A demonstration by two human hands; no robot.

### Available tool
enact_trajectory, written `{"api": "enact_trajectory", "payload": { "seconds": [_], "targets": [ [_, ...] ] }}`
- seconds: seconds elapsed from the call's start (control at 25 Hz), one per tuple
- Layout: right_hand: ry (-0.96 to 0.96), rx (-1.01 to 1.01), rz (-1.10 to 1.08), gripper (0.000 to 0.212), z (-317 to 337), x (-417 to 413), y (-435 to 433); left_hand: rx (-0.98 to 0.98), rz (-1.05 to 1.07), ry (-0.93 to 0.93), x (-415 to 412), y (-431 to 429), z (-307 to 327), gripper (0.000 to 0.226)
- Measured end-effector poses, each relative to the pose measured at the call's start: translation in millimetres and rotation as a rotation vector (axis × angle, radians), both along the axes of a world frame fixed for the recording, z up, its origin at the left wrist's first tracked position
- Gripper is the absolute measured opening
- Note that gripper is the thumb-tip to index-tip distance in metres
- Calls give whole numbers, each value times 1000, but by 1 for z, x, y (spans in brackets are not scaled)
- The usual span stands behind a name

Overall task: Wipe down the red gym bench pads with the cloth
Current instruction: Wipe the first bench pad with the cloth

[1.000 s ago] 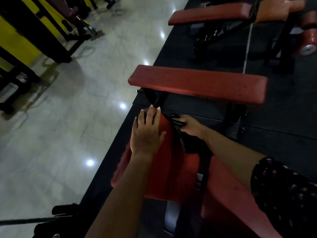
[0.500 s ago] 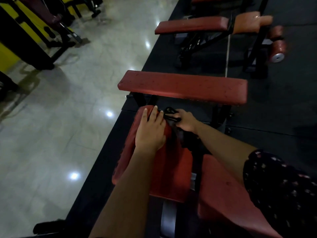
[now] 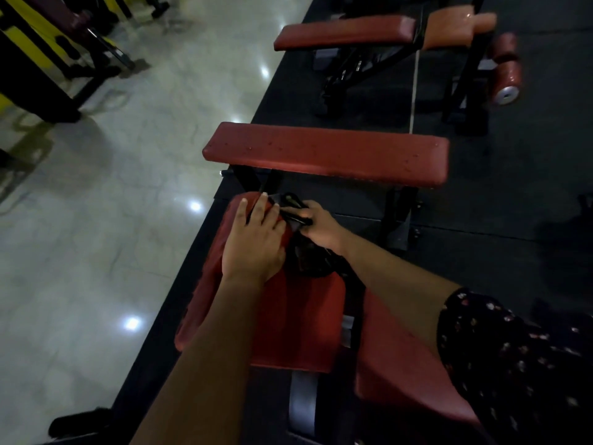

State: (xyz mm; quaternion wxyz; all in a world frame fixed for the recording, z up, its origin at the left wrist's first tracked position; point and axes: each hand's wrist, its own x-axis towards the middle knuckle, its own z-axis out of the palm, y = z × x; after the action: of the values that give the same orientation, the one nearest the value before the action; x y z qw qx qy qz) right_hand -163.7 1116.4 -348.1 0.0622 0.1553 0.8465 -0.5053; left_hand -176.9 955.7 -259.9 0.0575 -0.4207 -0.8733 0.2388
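Note:
The near red bench pad (image 3: 298, 326) runs away from me, tilted. My left hand (image 3: 253, 239) lies flat on its far end, fingers spread, holding nothing. My right hand (image 3: 321, 226) is closed on a dark cloth (image 3: 308, 261) bunched at the pad's far right edge; part of the cloth is hidden under my wrist. A second red pad (image 3: 401, 374) sits close at the lower right, under my right arm. Beyond my hands lies a flat red bench pad (image 3: 327, 152) crosswise.
A further red bench (image 3: 346, 32) with roller pads (image 3: 507, 75) stands at the back on black rubber flooring (image 3: 481, 220). Glossy tile floor (image 3: 128, 187) spreads to the left, with yellow-and-black machine frames (image 3: 38, 69) at the top left.
Both hands have slid a little toward the far end of the near pad, the right hand dragging the dark cloth along. My view has tilted slightly.

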Motion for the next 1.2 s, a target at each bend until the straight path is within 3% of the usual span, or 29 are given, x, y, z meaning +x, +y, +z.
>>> {"api": "enact_trajectory", "payload": {
  "seconds": [0.2,0.32,0.44,0.56,0.64,0.8,1.04,1.2],
  "targets": [
    [-292,78,93,49,-76,18,27,69,-60,59,-5,-4,-11,47],
    [-164,-32,158,52,-73,-2,29,69,-66,117,-6,-3,-12,45],
    [33,-30,172,51,-82,-2,27,-188,27,163,1,13,-17,58],
    [-129,65,188,57,-128,16,38,-258,88,251,5,38,-47,67],
    [-240,114,235,59,-145,21,47,-252,129,205,13,51,-74,67],
    [-65,99,221,66,-151,21,42,-305,97,172,24,49,-126,67],
    [-301,105,275,63,-202,34,57,-420,79,209,20,49,-139,71],
    [-130,77,246,54,-193,23,55,-411,59,144,24,52,-139,69]
  ]
}}
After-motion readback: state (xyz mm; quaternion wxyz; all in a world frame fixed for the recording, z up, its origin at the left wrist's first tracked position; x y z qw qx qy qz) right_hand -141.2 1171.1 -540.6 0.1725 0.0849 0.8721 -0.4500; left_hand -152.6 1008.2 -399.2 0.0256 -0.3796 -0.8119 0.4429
